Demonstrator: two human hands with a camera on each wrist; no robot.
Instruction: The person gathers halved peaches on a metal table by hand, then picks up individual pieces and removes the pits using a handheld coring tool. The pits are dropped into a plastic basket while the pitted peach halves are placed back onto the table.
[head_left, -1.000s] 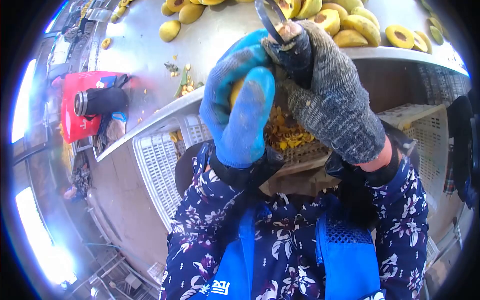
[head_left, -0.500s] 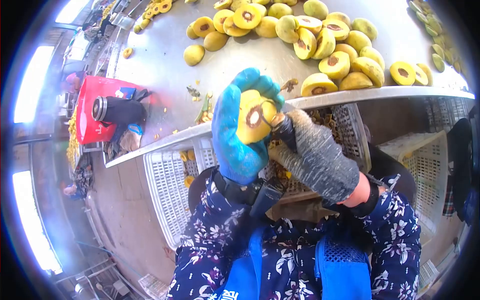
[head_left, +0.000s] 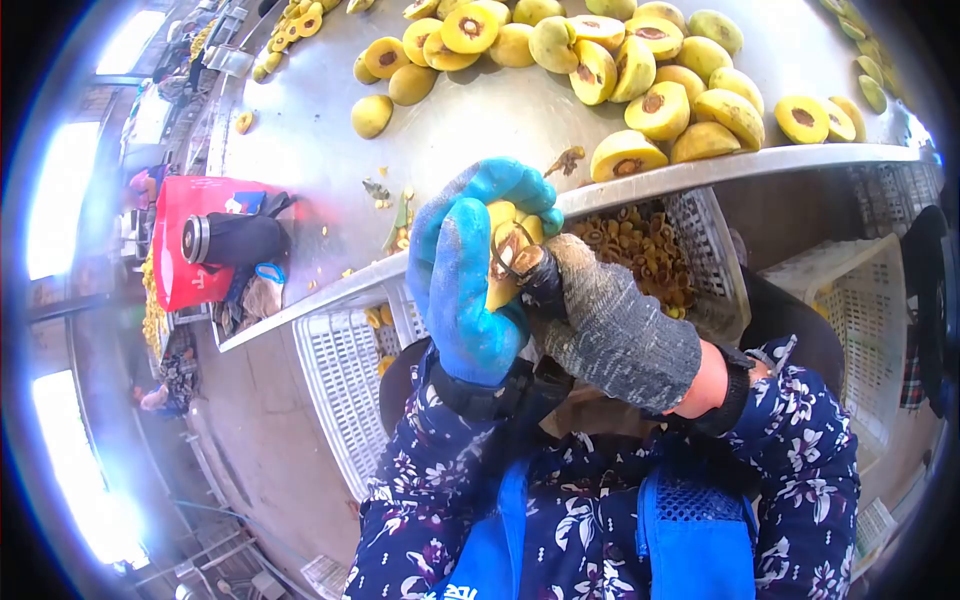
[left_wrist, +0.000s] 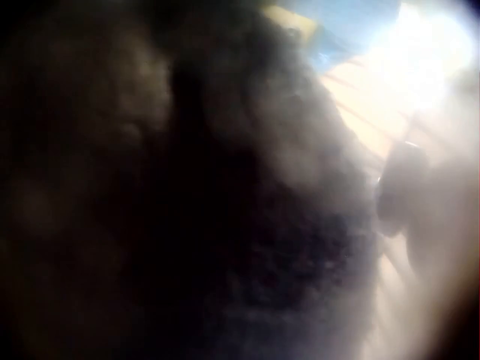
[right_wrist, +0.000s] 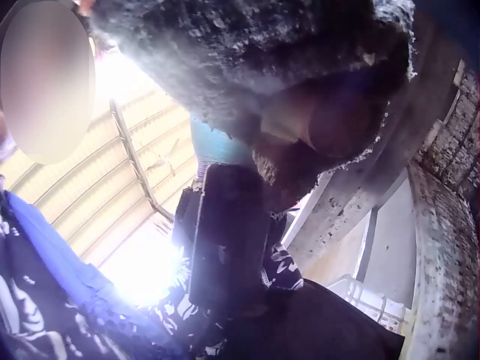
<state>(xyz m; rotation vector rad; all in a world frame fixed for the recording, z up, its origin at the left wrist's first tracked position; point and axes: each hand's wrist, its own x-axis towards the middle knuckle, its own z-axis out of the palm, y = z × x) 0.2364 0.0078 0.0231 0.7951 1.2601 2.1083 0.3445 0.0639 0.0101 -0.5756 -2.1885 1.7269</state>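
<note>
My left hand (head_left: 460,285), in a blue glove, grips a halved yellow peach (head_left: 503,293) with its fingers wrapped round the back. The cut face with its brown stone is turned to the right. In a grey knit glove, my right hand (head_left: 630,330) holds a pitting knife (head_left: 543,284) by its dark wrapped handle. Its curved metal loop sits at the stone in the cut face. Dark blur fills most of the left wrist view. The right wrist view shows the grey glove (right_wrist: 247,67) close up, with the peach hidden.
Many halved peaches (head_left: 660,110) lie on the metal table (head_left: 460,110). Below its edge stands a crate of brown stones (head_left: 640,250). White crates (head_left: 340,400) flank my lap. A red bag (head_left: 185,245) and a black flask (head_left: 240,240) are at the left.
Both hands came down from higher over the table toward my body. The peach half, mostly hidden at first, showed its cut face, then turned to the right with the knife's loop at its stone.
</note>
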